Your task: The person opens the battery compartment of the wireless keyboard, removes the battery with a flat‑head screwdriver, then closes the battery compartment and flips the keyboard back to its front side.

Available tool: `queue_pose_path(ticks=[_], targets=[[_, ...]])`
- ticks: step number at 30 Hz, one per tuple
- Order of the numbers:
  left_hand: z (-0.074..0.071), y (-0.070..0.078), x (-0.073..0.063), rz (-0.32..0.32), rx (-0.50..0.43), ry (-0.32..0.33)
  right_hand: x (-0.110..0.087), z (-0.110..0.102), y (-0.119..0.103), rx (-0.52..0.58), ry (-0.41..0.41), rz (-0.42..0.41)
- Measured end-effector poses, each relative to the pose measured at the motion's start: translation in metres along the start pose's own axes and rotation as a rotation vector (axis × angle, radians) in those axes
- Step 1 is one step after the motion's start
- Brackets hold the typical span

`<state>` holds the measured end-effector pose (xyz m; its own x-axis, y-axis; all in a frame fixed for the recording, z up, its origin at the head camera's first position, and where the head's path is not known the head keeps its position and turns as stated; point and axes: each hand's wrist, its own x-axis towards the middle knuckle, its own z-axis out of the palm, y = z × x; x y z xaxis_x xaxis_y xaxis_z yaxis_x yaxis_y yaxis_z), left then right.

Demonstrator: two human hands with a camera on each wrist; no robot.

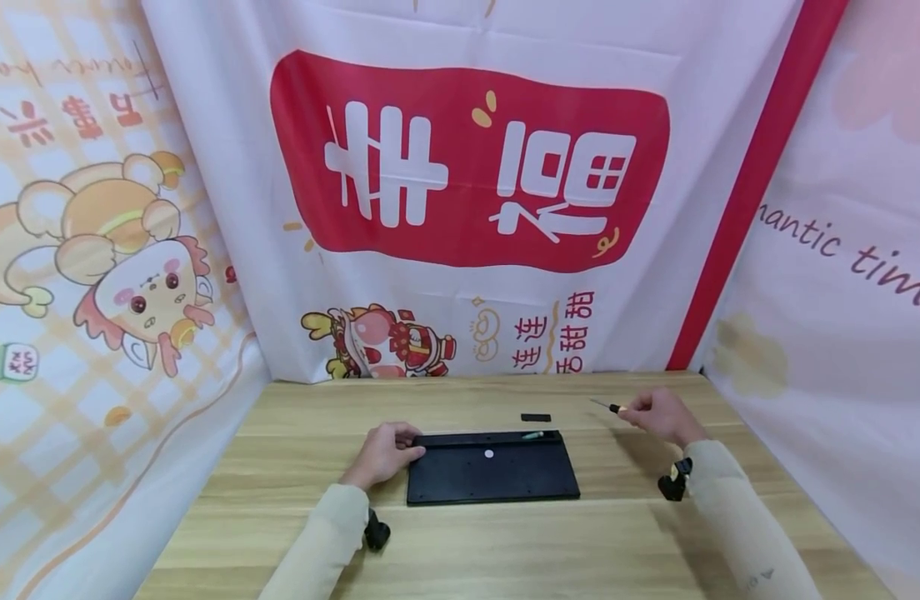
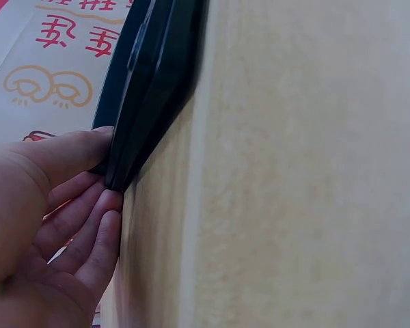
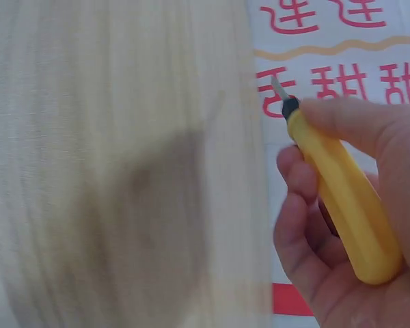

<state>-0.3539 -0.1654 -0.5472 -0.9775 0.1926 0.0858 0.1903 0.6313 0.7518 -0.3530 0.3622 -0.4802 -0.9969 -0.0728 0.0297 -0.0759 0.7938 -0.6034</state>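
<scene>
A black keyboard [image 1: 497, 475] lies face down on the table, with a round white sticker [image 1: 489, 454] on its underside. My left hand [image 1: 385, 454] grips its left end at the far corner; in the left wrist view the thumb presses one face of the keyboard [image 2: 157, 82] and the fingers meet its edge. A small greenish battery [image 1: 532, 435] shows in the slot near the far right corner. Off to the right, above the table, my right hand [image 1: 658, 414] holds a screwdriver [image 3: 348, 198] by its yellow handle, the thin metal shaft pointing away from the hand.
Just beyond the keyboard lies a small black battery cover [image 1: 536, 417] on the wooden table [image 1: 490, 550]. Printed cloth hangs behind the table [image 1: 467, 167] and along both sides. Each wrist wears a small black camera.
</scene>
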Motion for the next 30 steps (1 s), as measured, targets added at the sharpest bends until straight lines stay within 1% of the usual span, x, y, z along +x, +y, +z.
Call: queue_pose_path(ticks=[6, 10, 14, 19, 25, 30], targets=[[0.002, -0.002, -0.001, -0.001, -0.010, -0.004, -0.002, 0.019, 0.017, -0.031, 0.090, 0.015], [0.002, -0.001, -0.002, 0.003, -0.006, 0.004, -0.003, 0.031, 0.023, -0.025, 0.126, 0.035], [0.000, 0.001, -0.003, 0.004, -0.001, 0.006, -0.002, 0.040, 0.024, -0.055, 0.144, 0.039], [0.000, 0.003, -0.005, -0.001, -0.003, 0.002, -0.002, 0.046, 0.022, -0.129, 0.136, 0.009], [0.000, 0.003, -0.005, -0.010, -0.011, 0.009, -0.001, 0.047, 0.016, -0.211, 0.115, -0.030], [0.001, 0.003, -0.002, -0.002, -0.015, 0.019, 0.000, 0.049, 0.012, -0.272, 0.103, -0.033]])
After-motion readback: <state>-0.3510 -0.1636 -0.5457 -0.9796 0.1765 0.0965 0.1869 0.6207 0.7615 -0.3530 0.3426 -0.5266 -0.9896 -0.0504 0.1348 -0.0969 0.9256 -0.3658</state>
